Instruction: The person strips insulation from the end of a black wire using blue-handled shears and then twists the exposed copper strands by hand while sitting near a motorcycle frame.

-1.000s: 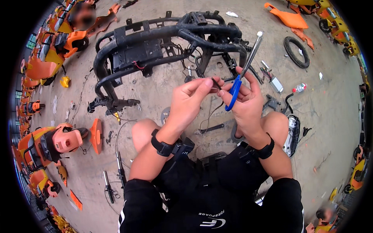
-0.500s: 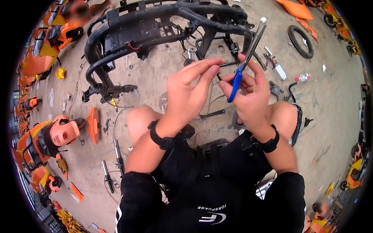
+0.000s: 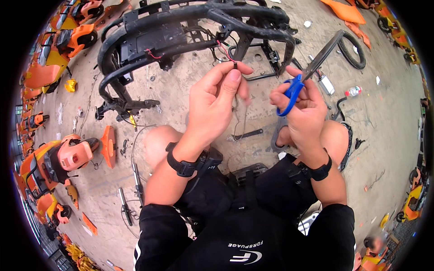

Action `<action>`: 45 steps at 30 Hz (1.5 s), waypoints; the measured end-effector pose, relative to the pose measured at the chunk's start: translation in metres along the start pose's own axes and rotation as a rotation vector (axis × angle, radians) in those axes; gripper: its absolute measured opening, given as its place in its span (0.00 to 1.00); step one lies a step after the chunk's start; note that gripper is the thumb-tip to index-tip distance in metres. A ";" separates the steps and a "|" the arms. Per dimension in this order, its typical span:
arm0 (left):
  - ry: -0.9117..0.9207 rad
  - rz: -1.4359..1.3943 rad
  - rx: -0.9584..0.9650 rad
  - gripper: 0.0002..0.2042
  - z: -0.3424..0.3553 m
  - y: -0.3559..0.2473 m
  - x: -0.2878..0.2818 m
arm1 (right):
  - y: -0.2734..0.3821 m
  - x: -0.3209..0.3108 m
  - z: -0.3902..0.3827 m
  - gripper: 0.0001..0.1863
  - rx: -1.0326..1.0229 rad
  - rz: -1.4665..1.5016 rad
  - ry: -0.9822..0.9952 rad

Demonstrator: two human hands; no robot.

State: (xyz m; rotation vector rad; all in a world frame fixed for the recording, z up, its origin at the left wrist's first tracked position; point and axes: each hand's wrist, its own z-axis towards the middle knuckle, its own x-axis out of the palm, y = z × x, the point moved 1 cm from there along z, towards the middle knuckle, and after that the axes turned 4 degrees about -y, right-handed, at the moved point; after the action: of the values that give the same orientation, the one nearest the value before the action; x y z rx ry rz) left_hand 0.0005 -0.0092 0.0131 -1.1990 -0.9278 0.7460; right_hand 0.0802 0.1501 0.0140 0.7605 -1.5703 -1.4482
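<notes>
My left hand (image 3: 211,101) pinches a thin wire between thumb and fingers. A short black end shows at the fingertips. From there a red wire (image 3: 226,50) runs up to the black tubular vehicle frame (image 3: 181,38). A pair of scissors with blue handles (image 3: 291,95) is in my right hand (image 3: 304,108), fingers curled around the handles. Its dark blades point up and to the right, away from the wire. The two hands are apart, both raised over the floor in front of my knees. Whether the blades are fully closed is hard to see.
Beyond the right hand lie a black tyre (image 3: 351,50), a silver box with wires (image 3: 325,85) and a bottle with a red cap (image 3: 353,91). A black bar (image 3: 247,134) lies between my feet. Orange scooters (image 3: 72,153) line the left side.
My right hand has drawn away to the right with the scissors, tilting the blades further right. My left hand has shifted slightly left, and the red wire above it now shows.
</notes>
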 end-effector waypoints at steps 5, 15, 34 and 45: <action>-0.005 -0.074 -0.126 0.10 -0.007 -0.007 -0.001 | -0.006 -0.018 0.013 0.36 -0.382 -0.512 -0.008; 0.135 0.196 -0.127 0.12 -0.013 -0.007 -0.010 | 0.002 -0.013 0.016 0.28 0.111 0.162 0.191; 0.052 0.270 -0.052 0.09 -0.017 0.004 -0.005 | 0.003 -0.012 0.013 0.25 0.143 -0.011 0.101; -0.027 0.354 0.113 0.06 -0.017 -0.012 -0.020 | 0.012 -0.027 0.015 0.30 -0.805 -0.989 0.185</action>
State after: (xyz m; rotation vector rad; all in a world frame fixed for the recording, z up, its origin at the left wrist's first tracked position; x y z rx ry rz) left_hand 0.0073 -0.0367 0.0192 -1.2696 -0.6913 1.0846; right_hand 0.0811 0.1826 0.0215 1.1587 -0.2954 -2.3727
